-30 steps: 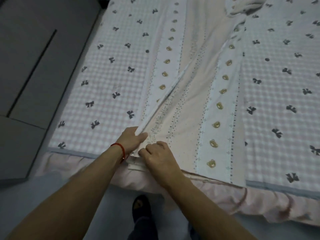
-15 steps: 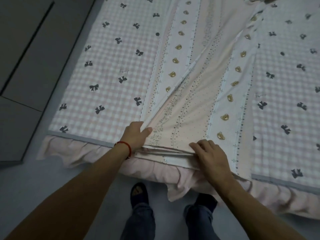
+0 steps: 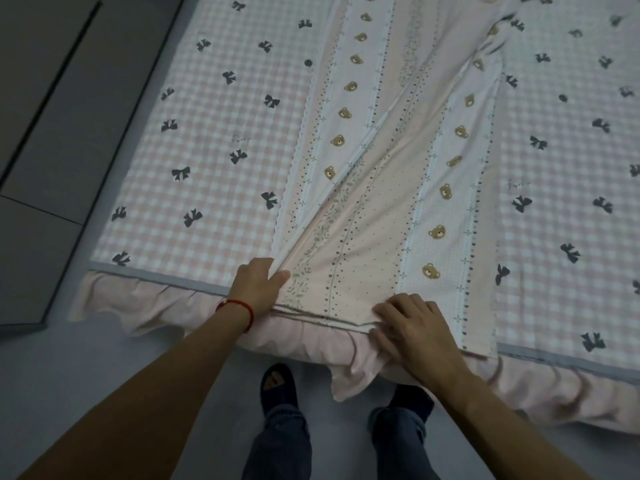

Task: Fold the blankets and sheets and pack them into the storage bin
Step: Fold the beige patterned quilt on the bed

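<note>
While 2 bare hands work at the bed's near edge, a folded bear-print sheet (image 3: pixel 388 188) lies lengthwise across the gingham bedspread (image 3: pixel 207 133). The left hand (image 3: pixel 258 285) pinches the sheet's left corner; the right hand (image 3: pixel 412 327) presses flat-fingered on its stacked hem. Thin and limp, it likely handles best by corners. Open bedspread flanks both sides.
</note>
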A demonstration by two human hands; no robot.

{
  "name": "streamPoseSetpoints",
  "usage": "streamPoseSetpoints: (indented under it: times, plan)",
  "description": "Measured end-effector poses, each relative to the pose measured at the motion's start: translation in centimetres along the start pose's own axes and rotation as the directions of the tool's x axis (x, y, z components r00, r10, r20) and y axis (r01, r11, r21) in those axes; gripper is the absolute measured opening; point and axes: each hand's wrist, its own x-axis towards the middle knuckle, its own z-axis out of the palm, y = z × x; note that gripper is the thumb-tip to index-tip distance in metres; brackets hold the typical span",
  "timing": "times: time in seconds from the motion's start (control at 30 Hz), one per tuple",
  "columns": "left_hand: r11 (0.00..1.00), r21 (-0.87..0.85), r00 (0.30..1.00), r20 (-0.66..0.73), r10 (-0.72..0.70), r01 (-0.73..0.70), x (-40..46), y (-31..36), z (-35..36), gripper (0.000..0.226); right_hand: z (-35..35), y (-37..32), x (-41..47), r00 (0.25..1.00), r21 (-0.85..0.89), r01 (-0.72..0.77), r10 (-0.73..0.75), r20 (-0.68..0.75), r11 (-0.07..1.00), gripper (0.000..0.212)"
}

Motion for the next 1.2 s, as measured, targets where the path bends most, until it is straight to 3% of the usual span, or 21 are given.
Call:
streamPoseSetpoints:
  times: [0.2, 0.3, 0.43, 0.5, 0.6, 0.73, 0.8, 0.9, 1.0, 1.1, 1.2]
  plan:
    - [0.998, 0.045, 0.999, 0.001, -0.036, 0.036, 0.1, -1.8, 1.5, 0.030, -1.5, 1.9, 0.4, 0.980, 0.058, -0.168, 0.173, -0.097, 0.984, 0.040]
    - [0.989, 0.124, 0.997, -0.037, -0.073, 0.077, 0.8, -1.7, 2.0, 0.040, -0.3, 2.1, 1.3, 0.955, -0.065, -0.241, 0.249, 0.163, 0.968, 0.069]
    - [0.967, 0.168, 0.978, -0.113, -0.175, 0.192, -0.1, -1.6, 1.9, 0.043, 1.5, 1.3, 2.3, 0.874, -0.120, -0.277, 0.302, 0.380, 0.953, 0.078]
    - [0.951, 0.152, 0.963, -0.082, -0.258, 0.268, -2.2, -1.6, 1.1, 0.034, 1.0, 0.2, 2.1, 0.818, -0.169, -0.329, 0.370, 0.440, 0.929, 0.077]
    - [0.916, 0.260, 0.943, 0.048, -0.330, 0.307, -7.4, -1.8, -0.3, 0.023, -0.5, -2.3, -0.4, 0.740, -0.185, -0.383, 0.420, 0.525, 0.905, 0.080]
    - [0.929, 0.109, 0.925, 0.102, -0.365, 0.354, -15.9, -0.9, -3.9, 0.006, -5.7, -4.0, -2.4, 0.569, -0.147, -0.351, 0.335, 0.751, 0.925, 0.079]
    - [0.916, 0.008, 0.912, 0.098, -0.399, 0.401, -19.9, 0.2, -7.0, 0.011, -10.0, -5.1, -1.2, 0.532, -0.113, -0.309, 0.270, 0.802, 0.944, 0.069]
    - [0.925, -0.072, 0.928, 0.052, -0.370, 0.373, -22.3, 0.6, -11.5, 0.018, -14.9, -7.8, 1.7, 0.660, 0.012, -0.362, 0.247, 0.710, 0.932, 0.058]
    - [0.954, -0.153, 0.964, -0.027, -0.265, 0.258, -21.3, 2.0, -16.7, 0.017, -19.6, -12.0, 5.6, 0.801, 0.141, -0.362, 0.230, 0.553, 0.922, 0.048]
    - [0.976, -0.218, 0.990, -0.130, -0.047, 0.017, -19.6, 2.8, -24.2, 0.019, -24.7, -18.7, 9.7, 0.903, 0.351, -0.371, 0.246, 0.352, 0.860, 0.039]
    - [0.959, -0.216, 0.983, -0.075, 0.169, -0.182, -19.6, 2.2, -31.0, 0.018, -28.1, -24.5, 11.0, 0.925, 0.487, -0.370, 0.360, 0.117, 0.791, 0.031]
